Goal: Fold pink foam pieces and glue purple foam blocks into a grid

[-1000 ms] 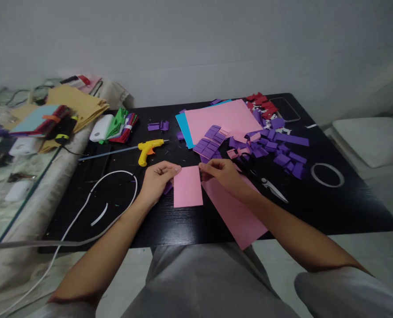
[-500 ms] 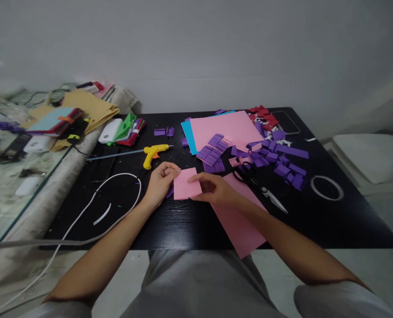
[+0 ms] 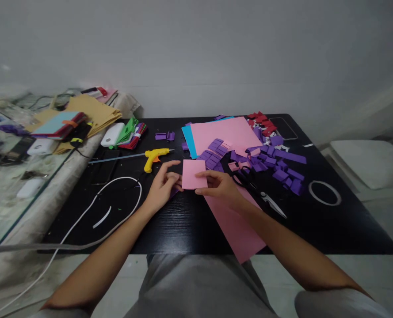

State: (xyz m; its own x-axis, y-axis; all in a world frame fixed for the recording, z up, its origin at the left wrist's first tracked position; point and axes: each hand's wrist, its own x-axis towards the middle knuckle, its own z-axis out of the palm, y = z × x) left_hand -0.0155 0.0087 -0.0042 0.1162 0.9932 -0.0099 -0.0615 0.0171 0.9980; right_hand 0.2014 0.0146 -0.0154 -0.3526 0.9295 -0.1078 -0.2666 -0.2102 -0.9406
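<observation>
A small pink paper rectangle is pinched between the thumb and fingers of my right hand, at its right edge, over the front half of the table. At the paper's left edge is my left hand. Its index finger is stretched out and apart from the thumb; I cannot tell whether the lower fingertips touch the paper. Part of a purple piece shows beneath the left fingers. A large pink sheet lies under my right forearm, overhanging the table's front edge.
A yellow glue gun lies left of centre, near a looping white cable. Black-handled scissors and a pile of purple paper pieces lie to the right. Pink sheets and a tape ring are also on the table.
My right hand has moved the small pink paper slightly up and right and straightened it. My left hand has let go of its upper left corner, its index finger now extended.
</observation>
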